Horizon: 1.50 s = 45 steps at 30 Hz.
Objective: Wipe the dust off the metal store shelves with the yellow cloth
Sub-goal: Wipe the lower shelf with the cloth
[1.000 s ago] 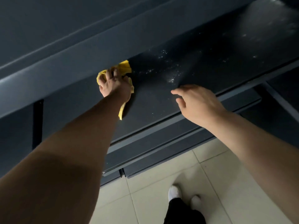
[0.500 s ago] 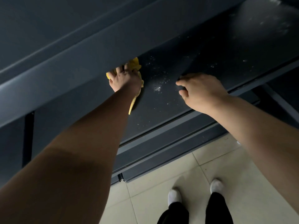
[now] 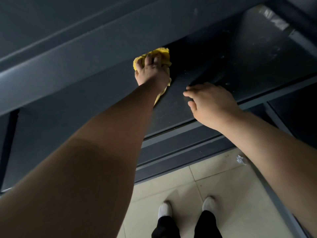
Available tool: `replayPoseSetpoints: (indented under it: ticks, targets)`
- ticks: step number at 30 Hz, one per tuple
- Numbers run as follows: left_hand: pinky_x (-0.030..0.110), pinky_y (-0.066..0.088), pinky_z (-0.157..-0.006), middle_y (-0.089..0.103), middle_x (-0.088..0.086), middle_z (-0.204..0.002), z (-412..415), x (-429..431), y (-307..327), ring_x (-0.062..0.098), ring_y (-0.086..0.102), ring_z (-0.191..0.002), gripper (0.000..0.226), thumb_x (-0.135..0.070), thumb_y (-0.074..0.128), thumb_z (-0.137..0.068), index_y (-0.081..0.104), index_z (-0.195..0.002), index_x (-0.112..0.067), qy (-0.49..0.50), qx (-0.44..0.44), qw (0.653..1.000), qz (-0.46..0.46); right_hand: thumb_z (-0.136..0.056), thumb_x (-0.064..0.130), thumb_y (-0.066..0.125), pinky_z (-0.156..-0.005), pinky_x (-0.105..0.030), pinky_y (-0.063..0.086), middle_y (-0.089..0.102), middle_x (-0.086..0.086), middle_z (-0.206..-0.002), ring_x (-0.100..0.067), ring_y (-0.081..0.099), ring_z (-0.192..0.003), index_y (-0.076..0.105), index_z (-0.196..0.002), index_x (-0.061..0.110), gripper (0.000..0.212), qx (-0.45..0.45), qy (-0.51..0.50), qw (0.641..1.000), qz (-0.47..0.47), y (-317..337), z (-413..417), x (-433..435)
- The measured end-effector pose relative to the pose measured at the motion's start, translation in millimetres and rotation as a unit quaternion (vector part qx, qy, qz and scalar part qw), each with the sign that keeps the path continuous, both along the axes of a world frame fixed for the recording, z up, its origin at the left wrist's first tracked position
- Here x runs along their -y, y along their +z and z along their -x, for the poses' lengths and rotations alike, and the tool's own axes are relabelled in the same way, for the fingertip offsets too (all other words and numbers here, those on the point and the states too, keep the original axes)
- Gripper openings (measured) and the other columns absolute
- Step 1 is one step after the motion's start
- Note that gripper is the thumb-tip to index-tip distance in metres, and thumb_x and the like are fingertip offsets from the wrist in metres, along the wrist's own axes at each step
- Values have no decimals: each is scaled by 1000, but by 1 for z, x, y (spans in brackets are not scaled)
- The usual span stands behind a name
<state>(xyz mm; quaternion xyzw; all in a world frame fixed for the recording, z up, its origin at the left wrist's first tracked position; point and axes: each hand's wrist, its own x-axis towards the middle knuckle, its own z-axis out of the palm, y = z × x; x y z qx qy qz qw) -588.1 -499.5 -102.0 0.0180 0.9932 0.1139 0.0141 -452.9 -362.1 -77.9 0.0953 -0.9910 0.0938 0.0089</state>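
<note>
Midway by my judgement: the left grip (image 3: 152,71) clutches the crumpled yellow cloth (image 3: 161,53) on the dark metal shelf (image 3: 180,107), the right grip (image 3: 212,103) relaxed and empty, pale dust specks (image 3: 272,48) rightward still unwiped.

Cream tiled floor (image 3: 228,186) lying in soft, dim light.
I am standing on its pale square tiles, thin grout lines (image 3: 197,186) running between them; a small crumpled white scrap (image 3: 241,159) is lying on the floor off to my right, and the light is fading into shadow higher up.
</note>
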Motion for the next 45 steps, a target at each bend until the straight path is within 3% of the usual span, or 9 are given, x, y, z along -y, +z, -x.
replayPoseSetpoints:
  ticks: [9, 17, 23, 27, 33, 37, 45]
  targets:
    - [44, 28, -107, 28, -6, -150, -37, 14, 2, 31, 22, -133, 43, -42, 36, -96, 39, -138, -33, -101, -15, 995, -3, -88, 10, 49, -75, -32, 43, 59, -3, -121, -25, 55, -106, 57, -120, 15, 33, 20, -9, 999, -33, 1, -1, 9]
    - [44, 21, -112, 35, -3, -144, -79, 52, 0, 30, 27, -131, 41, -43, 33, -97, 38, -137, -33, -99, -24, 995, 20, -88, 10, 47, -100, -41, 38, 45, -9, -139, -27, 45, -125, 44, -135, 9, 47, 87, -51, 991, -90, 7, -8, 31]
    - [49, 12, -115, 35, 0, -144, -96, 98, 1, 32, 24, -135, 42, -43, 28, -99, 37, -137, -27, -65, -13, 997, 39, -86, 6, 48, -109, -43, 32, 38, -7, -147, -23, 27, -141, 41, -139, 8, 53, 90, -55, 992, -67, 9, -19, 50]
    - [48, 14, -115, 33, 1, -146, -109, 138, 2, 32, 24, -135, 44, -44, 28, -99, 35, -139, -28, -37, -7, 998, 42, -88, 9, 48, -103, -41, 37, 41, -4, -145, -21, 31, -139, 45, -136, 10, 48, 82, -42, 993, -74, 3, -35, 70]
    - [45, 20, -113, 33, 4, -146, -131, 174, 4, 35, 24, -133, 44, -41, 30, -99, 37, -139, -26, 7, -9, 1000, 17, -90, 8, 42, -108, -43, 31, 33, -3, -151, -21, 29, -140, 37, -142, 12, 53, 120, -60, 988, -81, 7, -31, 74]
    - [46, 17, -114, 27, 5, -151, -139, 159, 6, 36, 14, -139, 45, -37, 34, -97, 37, -140, -22, 65, 1, 998, -16, -95, 9, 38, -112, -45, 25, 22, -5, -157, -21, 20, -144, 30, -146, 11, 52, 126, -57, 988, -65, 4, -31, 73]
    - [50, 16, -114, 22, 6, -151, -153, 86, 9, 36, 2, -142, 48, -35, 41, -94, 35, -138, -16, 126, 28, 990, -64, -96, 10, 38, -98, -45, 45, 41, -9, -146, -30, 45, -129, 40, -141, 16, 46, 137, -43, 990, -8, 8, -23, 51]
